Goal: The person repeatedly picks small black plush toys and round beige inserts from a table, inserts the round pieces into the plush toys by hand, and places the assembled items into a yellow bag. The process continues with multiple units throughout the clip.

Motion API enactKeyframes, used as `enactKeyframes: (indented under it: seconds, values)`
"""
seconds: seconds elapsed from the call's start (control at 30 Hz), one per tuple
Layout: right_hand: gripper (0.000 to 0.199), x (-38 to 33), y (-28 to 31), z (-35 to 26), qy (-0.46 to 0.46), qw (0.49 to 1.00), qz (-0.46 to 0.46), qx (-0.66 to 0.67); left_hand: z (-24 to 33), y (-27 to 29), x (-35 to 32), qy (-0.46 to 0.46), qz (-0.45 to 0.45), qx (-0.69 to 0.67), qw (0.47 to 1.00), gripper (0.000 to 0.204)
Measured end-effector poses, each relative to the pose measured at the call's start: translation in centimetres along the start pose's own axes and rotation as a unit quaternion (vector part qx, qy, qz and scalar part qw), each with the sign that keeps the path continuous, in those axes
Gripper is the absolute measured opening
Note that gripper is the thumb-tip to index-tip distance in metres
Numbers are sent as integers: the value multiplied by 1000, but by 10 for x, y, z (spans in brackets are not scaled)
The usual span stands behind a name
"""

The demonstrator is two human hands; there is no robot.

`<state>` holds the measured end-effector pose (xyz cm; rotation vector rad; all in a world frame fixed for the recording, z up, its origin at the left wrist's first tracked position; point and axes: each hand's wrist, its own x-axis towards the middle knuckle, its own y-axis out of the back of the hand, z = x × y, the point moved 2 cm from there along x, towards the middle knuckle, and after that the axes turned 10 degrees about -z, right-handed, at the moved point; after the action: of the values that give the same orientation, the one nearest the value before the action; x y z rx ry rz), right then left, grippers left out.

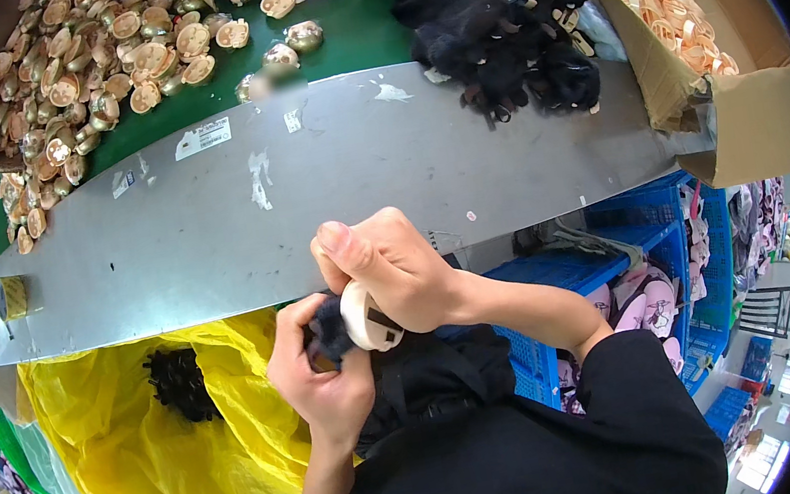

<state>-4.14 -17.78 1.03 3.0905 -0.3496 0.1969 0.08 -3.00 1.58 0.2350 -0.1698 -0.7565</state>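
Two hands meet below the grey shelf [326, 186]: right hand [388, 268] closed around a cream disc [365, 317], left hand [322, 373] gripping a dark tuft [331, 327] half hidden by fingers; white label [201, 138] on shelf, cardboard box [750, 116] right.

From my feed, the metal ledge [462, 152] runs across the middle, with the conveyor surface [356, 40] behind it. On that surface a heap of shell pieces [86, 58] lies at the left and a pile of hair tufts [495, 21] at the right. A cardboard box [750, 116] of small parts stands further right. Before the ledge, a plastic bag [173, 460] hangs at the left with a hair bundle [180, 383] in it; stacked crates [658, 250] stand to the right.
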Motion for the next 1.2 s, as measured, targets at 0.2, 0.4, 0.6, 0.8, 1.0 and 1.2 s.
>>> enactKeyframes:
  seconds: [0.2, 0.4, 0.6, 0.8, 1.0, 1.2]
  values:
    - [34, -14, -2, 0, 23, 994, 12, -104, -8, 6, 22, 54, 108, -138, 983, 27]
    - [36, -9, -12, -2, 155, 954, 36, -255, -40, 12, 10, 81, -16, -347, 934, 15]
    - [35, -10, -11, -3, 160, 938, 111, -287, -36, 11, 14, 38, -57, -493, 867, 33]
    - [37, -4, -19, 2, 157, 911, 166, -344, -29, 20, 13, -77, 14, -51, 996, 18]
    - [30, -6, -31, 7, 54, 981, 175, -63, -32, 10, 13, -115, -5, 68, 991, 17]
    - [12, 4, -37, 9, 88, 960, 174, -201, -30, 15, 21, -187, -28, 79, 979, 15]
